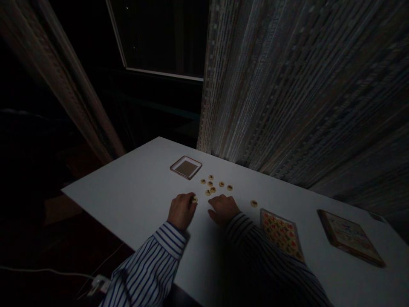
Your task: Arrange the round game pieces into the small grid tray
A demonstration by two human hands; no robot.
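My left hand (181,209) rests on the white table (134,192), fingers curled round a small round wooden piece (194,199) at its fingertips. My right hand (223,209) lies just to the right with its fingers bent down onto the table; I cannot see anything in it. Beyond both hands lie several round wooden pieces (211,184) in a loose cluster, and one more piece (254,203) sits alone to the right. Both arms wear blue-and-white striped sleeves.
A small square tray (177,163) stands behind the pieces. A patterned red-and-yellow board (281,233) lies right of my right arm, and a framed picture board (349,236) lies farther right. A striped curtain (303,85) hangs behind the table. The room is dark.
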